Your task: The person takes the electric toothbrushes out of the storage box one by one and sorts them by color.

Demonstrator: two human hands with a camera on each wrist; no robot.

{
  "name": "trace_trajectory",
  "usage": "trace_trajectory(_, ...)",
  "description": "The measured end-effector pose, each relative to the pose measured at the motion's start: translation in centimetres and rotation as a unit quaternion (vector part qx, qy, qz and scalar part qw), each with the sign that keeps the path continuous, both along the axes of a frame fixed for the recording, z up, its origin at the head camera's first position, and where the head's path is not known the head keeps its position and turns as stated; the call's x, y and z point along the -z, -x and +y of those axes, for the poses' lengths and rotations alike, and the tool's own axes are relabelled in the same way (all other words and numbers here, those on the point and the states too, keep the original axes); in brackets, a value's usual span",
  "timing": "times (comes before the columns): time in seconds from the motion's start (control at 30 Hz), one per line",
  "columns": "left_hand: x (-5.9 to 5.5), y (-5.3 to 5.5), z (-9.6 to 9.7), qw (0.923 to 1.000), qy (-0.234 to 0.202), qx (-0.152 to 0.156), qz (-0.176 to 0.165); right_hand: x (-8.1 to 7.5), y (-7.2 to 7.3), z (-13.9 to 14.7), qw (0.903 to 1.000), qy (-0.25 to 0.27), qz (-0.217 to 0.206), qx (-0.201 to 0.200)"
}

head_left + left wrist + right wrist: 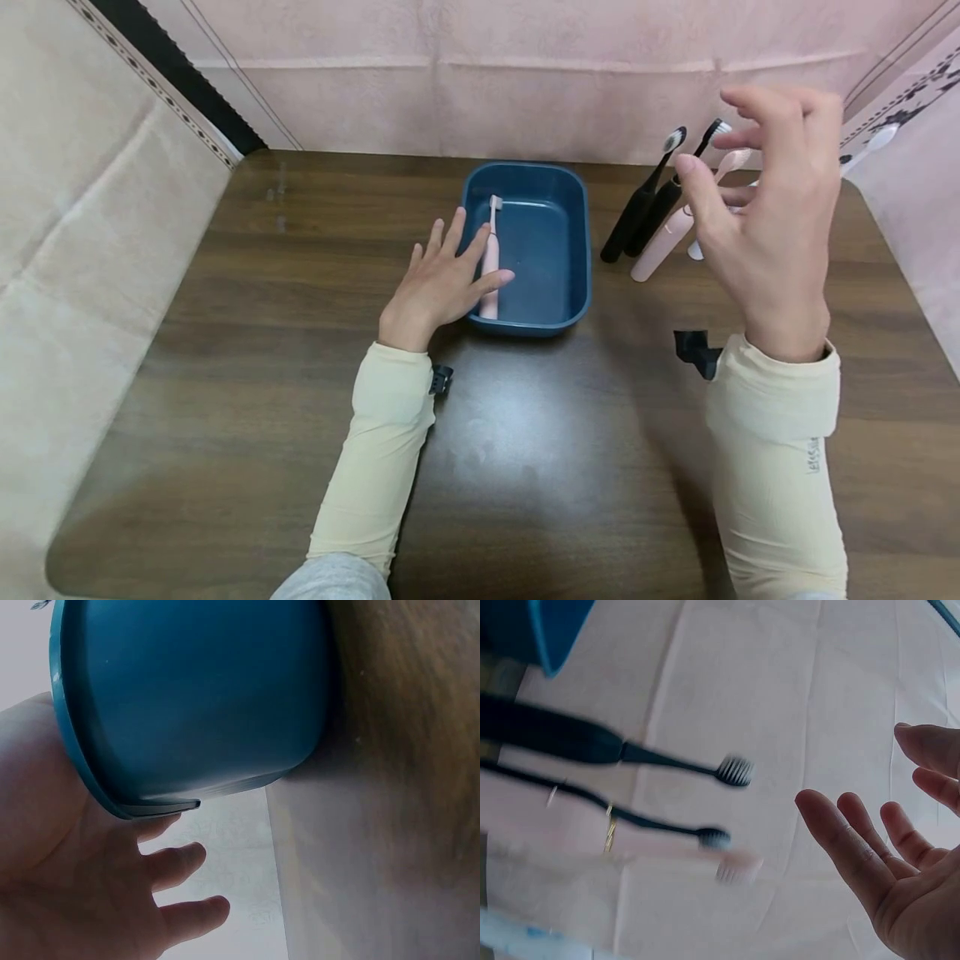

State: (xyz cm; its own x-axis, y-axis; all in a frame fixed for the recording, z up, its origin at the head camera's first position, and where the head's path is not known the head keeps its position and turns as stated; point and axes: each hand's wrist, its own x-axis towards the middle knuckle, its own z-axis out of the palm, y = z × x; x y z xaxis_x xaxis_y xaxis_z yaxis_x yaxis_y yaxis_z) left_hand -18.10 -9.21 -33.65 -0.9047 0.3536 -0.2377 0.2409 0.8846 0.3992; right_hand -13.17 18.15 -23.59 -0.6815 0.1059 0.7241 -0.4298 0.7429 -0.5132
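Observation:
A pink electric toothbrush (490, 254) lies along the left wall inside a dark blue plastic bin (585, 250). My left hand (435, 287) rests at the bin's left rim, fingers spread, thumb and index finger reaching over the toothbrush; whether they touch it I cannot tell. Raised at the right, my right hand (783, 208) holds nothing, its fingers loosely bent. Beside and partly behind it stand a black electric toothbrush (637, 212), a second black one (660, 212), a pink one (663, 244) and a white one (696, 250), partly hidden.
Another white brush head (881, 136) shows at the far right, beyond the right hand. The brown wooden table (300, 333) meets a pink cloth backdrop (525, 100) at its far edge. Pale cloth (90, 208) hangs along the left side.

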Motion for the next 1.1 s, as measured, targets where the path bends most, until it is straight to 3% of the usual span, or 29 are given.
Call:
trace_trajectory(0.43,0.0,0.1,0.1,1.0,0.002,-0.002,0.003,-0.9,1.0,-3.4,0.9983,-0.04,0.016,-0.04)
trace_trajectory(0.83,0.1,0.1,-0.1,1.0,-0.001,-0.003,-0.002,-0.7,1.6,-4.9,0.9964,-0.05,-0.02,-0.065)
trace_trajectory(1.1,0.0,0.1,-0.1,1.0,0.0,-0.004,-0.001,0.1,2.5,-5.1,0.9856,-0.131,-0.022,-0.104)
